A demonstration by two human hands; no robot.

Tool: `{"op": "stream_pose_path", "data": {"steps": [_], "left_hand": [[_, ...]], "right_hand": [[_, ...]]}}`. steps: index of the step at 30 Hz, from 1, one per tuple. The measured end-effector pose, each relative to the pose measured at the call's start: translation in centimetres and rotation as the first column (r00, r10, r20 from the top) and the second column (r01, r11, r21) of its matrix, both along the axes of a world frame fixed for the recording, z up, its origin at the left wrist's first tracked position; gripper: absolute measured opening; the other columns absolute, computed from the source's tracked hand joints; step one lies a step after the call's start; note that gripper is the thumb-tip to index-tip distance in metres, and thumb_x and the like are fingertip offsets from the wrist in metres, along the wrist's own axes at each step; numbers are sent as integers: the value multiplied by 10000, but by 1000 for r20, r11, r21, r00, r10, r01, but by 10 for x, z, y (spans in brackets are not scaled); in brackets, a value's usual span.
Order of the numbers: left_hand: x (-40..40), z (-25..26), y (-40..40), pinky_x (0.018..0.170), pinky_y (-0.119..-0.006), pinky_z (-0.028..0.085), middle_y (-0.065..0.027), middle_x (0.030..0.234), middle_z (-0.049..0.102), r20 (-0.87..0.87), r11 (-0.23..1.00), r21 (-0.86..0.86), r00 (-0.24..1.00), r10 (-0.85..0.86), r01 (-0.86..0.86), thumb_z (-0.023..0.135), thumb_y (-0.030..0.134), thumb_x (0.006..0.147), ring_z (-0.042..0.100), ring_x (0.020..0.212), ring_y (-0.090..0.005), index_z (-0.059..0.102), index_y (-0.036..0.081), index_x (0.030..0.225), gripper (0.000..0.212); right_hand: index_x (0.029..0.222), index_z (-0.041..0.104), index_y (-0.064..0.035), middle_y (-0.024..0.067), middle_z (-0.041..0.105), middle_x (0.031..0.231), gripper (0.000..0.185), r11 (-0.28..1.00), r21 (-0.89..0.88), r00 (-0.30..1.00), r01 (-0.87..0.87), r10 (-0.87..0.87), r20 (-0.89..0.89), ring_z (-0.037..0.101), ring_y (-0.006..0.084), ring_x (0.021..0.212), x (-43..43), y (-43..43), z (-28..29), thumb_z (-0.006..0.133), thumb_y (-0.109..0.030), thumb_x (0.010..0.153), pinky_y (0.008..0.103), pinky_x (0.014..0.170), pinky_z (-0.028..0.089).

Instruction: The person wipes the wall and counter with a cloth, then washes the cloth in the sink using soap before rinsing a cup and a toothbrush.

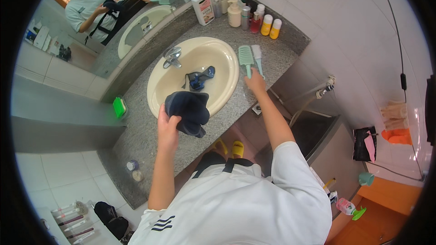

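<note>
My left hand (168,122) grips a dark navy cloth item (187,112), bunched and folded, over the near rim of the cream oval washbasin (226,90). Inside the basin lies a crumpled dark cloth piece with blue parts (201,79). At the basin's right, my right hand (256,82) has its fingers on the handle of a mint-green brush (246,57) with a ribbed head, which is by the granite countertop (218,127). A second brush with pale bristles and a light blue handle (257,56) lies close beside it.
A chrome faucet (172,57) stands at the basin's back left. Bottles, including a white pump bottle (203,5) and a cream pump bottle (234,13), line the back wall. A green soap box (119,107) and small jars (137,175) sit leftward. A mirror (102,51) rises behind.
</note>
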State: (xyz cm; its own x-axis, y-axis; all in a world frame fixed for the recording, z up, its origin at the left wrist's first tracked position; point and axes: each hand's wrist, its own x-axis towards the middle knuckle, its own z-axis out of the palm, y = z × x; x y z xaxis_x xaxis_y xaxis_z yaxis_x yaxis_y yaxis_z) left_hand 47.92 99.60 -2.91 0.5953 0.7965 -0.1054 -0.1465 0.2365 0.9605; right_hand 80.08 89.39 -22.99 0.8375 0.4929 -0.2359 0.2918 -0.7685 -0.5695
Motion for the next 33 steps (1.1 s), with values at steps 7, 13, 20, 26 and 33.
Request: {"op": "stream_pose_path", "data": {"steps": [7,13,20,26,33], "left_hand": [[-6,15,15,1069,-346,329,-140,1292,512,143,971,-178,980,-138,163,498,48,826,472,1228,-215,383,-25,1348,539],[18,-4,32,989,-292,399,-83,1222,580,-56,963,-245,990,-127,109,491,247,984,531,1149,-158,507,-8,1271,385],[23,5,69,871,-345,521,-189,1065,657,-2,994,-10,994,-108,108,458,231,1001,654,961,-259,584,-69,1128,349],[21,7,99,1072,-474,398,-228,1177,610,504,881,-369,860,-77,295,396,233,1017,549,1177,-336,558,-62,1167,369],[10,3,127,1067,-429,412,-149,1162,639,796,583,-541,592,122,606,437,188,1000,584,1140,-269,615,1,1112,281]], "right_hand": [[1393,387,-27,175,548,1259,669,767,638,985,-73,156,-75,509,285,1163,-64,23,50,637,-378,881,397,974,405],[1319,470,-26,67,602,1131,439,468,879,500,87,743,-445,548,124,1020,-156,29,152,553,-271,964,269,905,423],[1219,504,3,98,596,1127,375,399,764,408,507,670,-621,601,166,1022,-151,21,186,601,-207,924,289,886,488],[1204,468,19,150,589,1123,380,306,825,460,476,712,-530,618,226,1029,-140,11,183,574,-211,921,348,897,506],[1187,478,40,154,605,1093,395,299,810,459,505,702,-545,623,214,1000,-138,15,186,573,-212,899,324,876,502]]}}
